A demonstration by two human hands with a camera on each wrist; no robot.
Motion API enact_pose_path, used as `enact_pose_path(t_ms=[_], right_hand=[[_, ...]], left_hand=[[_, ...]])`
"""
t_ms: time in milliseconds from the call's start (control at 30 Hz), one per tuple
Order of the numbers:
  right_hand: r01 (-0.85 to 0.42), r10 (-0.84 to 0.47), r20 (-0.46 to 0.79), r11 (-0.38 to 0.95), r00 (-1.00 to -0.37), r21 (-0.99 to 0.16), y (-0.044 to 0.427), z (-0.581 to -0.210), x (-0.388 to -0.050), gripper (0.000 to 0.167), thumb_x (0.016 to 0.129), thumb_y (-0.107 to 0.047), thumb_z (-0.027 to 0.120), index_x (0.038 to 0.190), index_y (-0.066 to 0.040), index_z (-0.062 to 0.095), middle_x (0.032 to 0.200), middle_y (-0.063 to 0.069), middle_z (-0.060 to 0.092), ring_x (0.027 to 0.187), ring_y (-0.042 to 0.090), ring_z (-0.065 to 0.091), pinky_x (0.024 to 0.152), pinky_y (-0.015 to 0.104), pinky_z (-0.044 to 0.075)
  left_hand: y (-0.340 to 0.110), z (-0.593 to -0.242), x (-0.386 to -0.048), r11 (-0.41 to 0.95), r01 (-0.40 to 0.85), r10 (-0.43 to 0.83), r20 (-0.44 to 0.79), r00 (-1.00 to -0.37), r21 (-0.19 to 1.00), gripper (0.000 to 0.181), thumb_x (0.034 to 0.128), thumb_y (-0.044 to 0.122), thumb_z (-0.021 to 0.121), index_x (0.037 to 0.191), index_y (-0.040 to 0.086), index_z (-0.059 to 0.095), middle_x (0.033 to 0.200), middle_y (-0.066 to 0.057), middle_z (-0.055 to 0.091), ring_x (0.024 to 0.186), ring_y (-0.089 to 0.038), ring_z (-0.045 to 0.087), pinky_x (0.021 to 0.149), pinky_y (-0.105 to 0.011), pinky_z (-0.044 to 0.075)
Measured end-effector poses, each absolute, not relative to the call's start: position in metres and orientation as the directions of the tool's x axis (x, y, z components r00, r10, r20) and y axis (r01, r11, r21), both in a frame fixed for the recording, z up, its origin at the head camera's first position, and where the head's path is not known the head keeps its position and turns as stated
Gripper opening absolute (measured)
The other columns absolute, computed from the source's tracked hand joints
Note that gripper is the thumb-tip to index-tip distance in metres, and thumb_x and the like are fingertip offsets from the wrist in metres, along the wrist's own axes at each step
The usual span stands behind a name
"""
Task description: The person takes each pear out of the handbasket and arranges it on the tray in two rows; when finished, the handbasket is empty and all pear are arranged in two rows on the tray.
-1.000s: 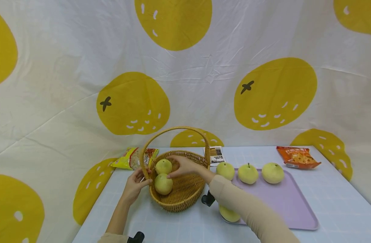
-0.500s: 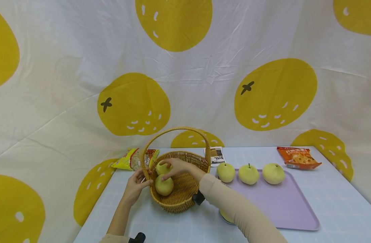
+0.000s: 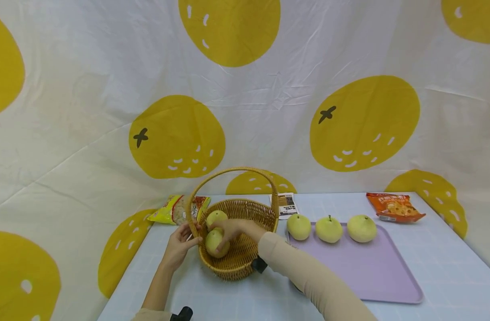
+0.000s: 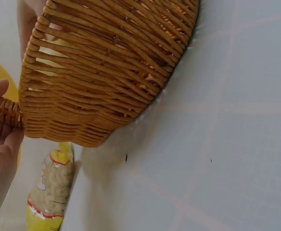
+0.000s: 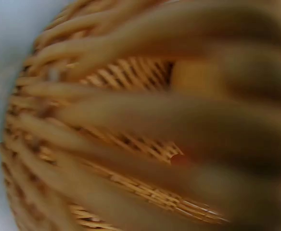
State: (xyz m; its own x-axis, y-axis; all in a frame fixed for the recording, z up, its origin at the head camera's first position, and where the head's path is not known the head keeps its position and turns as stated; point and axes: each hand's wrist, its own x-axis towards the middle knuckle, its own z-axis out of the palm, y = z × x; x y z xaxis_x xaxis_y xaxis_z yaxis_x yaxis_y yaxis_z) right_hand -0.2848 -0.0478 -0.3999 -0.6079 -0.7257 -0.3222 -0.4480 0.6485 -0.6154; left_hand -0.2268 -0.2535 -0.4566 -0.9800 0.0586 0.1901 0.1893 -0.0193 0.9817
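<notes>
A round wicker basket with a tall arched handle stands on the table. Inside, at its left, lie two round yellow-green pears, the farther pear and the nearer pear. My left hand holds the foot of the handle on the left; the left wrist view shows thumb and fingers round the handle. My right hand reaches into the basket, thumb and fingers around the nearer pear, its palm side hidden. In the right wrist view, blurred wicker fills the picture.
Right of the basket lies a lilac tray with several pears along its back edge. My right sleeve covers its near left corner. Behind stand a yellow snack bag, a white-and-brown packet and an orange snack bag.
My right hand has moved from the farther pear down onto the nearer one and its fingers now close around it. My left hand stays on the handle.
</notes>
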Motion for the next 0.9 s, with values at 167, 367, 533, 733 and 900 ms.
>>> enact_pose_path(t_ms=[167, 367, 533, 733, 900], right_hand=[[-0.505, -0.725, -0.291, 0.659, -0.624, -0.557, -0.045, -0.408, -0.285, 0.070, 0.073, -0.035, 0.081, 0.131, -0.016, 0.046, 0.122, 0.003, 0.054, 0.113, 0.018, 0.051, 0.092, 0.028, 0.045], [-0.484, -0.739, -0.233, 0.611, -0.632, -0.626, -0.030, -0.406, -0.290, 0.067, 0.072, -0.032, 0.082, 0.129, -0.016, 0.050, 0.124, 0.004, 0.052, 0.109, 0.017, 0.052, 0.084, 0.025, 0.048], [-0.476, -0.746, -0.139, 0.544, -0.651, -0.691, -0.013, -0.398, -0.296, 0.064, 0.072, -0.028, 0.082, 0.127, -0.015, 0.051, 0.123, 0.006, 0.051, 0.105, 0.017, 0.052, 0.078, 0.025, 0.049], [-0.500, -0.751, -0.102, 0.527, -0.653, -0.687, 0.006, -0.381, -0.295, 0.068, 0.072, -0.028, 0.082, 0.130, -0.013, 0.051, 0.125, 0.006, 0.052, 0.106, 0.018, 0.052, 0.077, 0.024, 0.050], [-0.506, -0.765, -0.093, 0.507, -0.637, -0.698, 0.019, -0.369, -0.289, 0.069, 0.072, -0.028, 0.082, 0.131, -0.011, 0.050, 0.121, 0.006, 0.053, 0.098, 0.017, 0.055, 0.072, 0.028, 0.053]], left_hand=[[-0.252, -0.457, -0.227, -0.015, 0.182, 0.069, 0.183, -0.981, 0.983, 0.061, 0.0791, -0.012, 0.065, 0.132, -0.016, 0.035, 0.121, -0.025, 0.053, 0.113, -0.016, 0.054, 0.092, -0.019, 0.048], [-0.252, -0.457, -0.229, -0.019, 0.189, 0.071, 0.189, -0.979, 0.982, 0.059, 0.0798, -0.011, 0.065, 0.131, -0.017, 0.036, 0.120, -0.025, 0.054, 0.112, -0.015, 0.055, 0.093, -0.019, 0.047], [-0.251, -0.456, -0.231, -0.013, 0.183, 0.069, 0.184, -0.981, 0.983, 0.059, 0.0795, -0.011, 0.066, 0.131, -0.016, 0.036, 0.121, -0.027, 0.052, 0.111, -0.013, 0.055, 0.094, -0.019, 0.047], [-0.251, -0.453, -0.228, -0.005, 0.169, 0.059, 0.169, -0.984, 0.986, 0.059, 0.0795, -0.011, 0.066, 0.131, -0.014, 0.037, 0.124, -0.029, 0.050, 0.113, -0.016, 0.054, 0.094, -0.019, 0.047], [-0.252, -0.451, -0.225, -0.001, 0.148, 0.041, 0.148, -0.988, 0.989, 0.058, 0.0793, -0.010, 0.066, 0.131, -0.009, 0.040, 0.126, -0.028, 0.049, 0.113, -0.015, 0.054, 0.092, -0.019, 0.048]])
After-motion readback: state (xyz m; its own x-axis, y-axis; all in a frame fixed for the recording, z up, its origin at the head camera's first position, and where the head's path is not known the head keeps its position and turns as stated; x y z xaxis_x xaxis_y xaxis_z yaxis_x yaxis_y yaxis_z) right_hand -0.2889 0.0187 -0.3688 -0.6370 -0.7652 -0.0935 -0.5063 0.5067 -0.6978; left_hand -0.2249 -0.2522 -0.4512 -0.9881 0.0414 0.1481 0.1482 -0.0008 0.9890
